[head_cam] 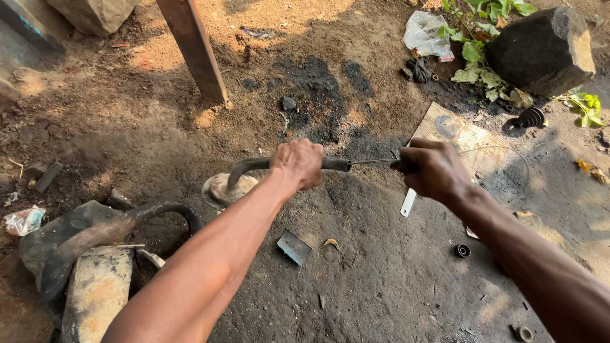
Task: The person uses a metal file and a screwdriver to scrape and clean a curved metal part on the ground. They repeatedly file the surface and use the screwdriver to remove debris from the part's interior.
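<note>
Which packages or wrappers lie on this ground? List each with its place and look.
White plastic bag: top, beside the green plant, crumpled, translucent white.
Small wrapper: far left edge, by the dark scrap pile, crumpled, clear with pinkish marks.
No signs or screens in view.

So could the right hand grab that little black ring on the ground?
Probably not yet: the right hand is shut on a thin rod. The black ring lies uncovered below it.
</note>
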